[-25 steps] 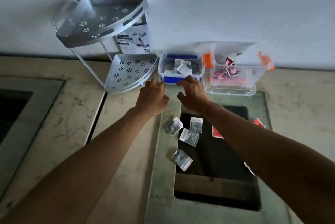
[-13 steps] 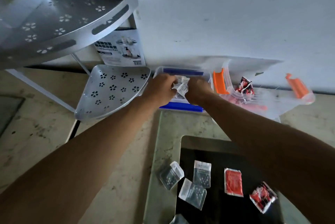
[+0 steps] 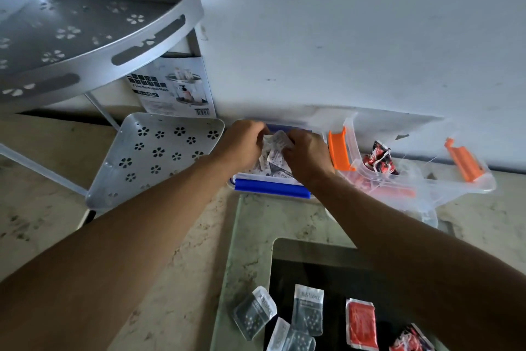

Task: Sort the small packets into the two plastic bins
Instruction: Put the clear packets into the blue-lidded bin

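The white box (image 3: 173, 86) behind the metal rack carries dark print and a barcode, too blurred to read; the clear packets' (image 3: 308, 308) lettering is likewise illegible

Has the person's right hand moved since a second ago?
Yes. The right hand went forward from the near edge of the blue-handled clear plastic bin to over its inside.

We see clear packets (image 3: 275, 151) bunched above the blue-handled bin (image 3: 269, 187), red packets (image 3: 380, 158) in the orange-handled bin (image 3: 421, 180) beside it, and loose clear packets (image 3: 308, 309) and red packets (image 3: 362, 323) lying flat nearer us.
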